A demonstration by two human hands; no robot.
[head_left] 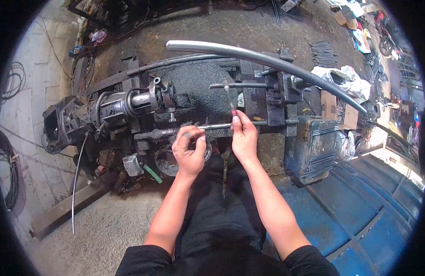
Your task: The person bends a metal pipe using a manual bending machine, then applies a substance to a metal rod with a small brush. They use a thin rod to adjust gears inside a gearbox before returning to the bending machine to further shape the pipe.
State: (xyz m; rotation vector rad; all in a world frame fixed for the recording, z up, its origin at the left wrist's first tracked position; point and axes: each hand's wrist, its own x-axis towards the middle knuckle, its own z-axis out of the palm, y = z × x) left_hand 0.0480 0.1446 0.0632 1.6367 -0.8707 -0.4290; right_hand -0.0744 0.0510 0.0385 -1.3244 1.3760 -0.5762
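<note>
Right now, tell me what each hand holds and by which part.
Right hand pinches a thin metal rod at its lower end. Left hand pinches a small piece, unidentifiable.

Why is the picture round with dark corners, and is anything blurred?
Head view: a fisheye lens bows the scene and blackens the corners; bright daylight glints off the grey pipe and washes out the right edge; the left hand and the right hand, pinching a thin rod, look sharp at centre, the rim softer.
</note>
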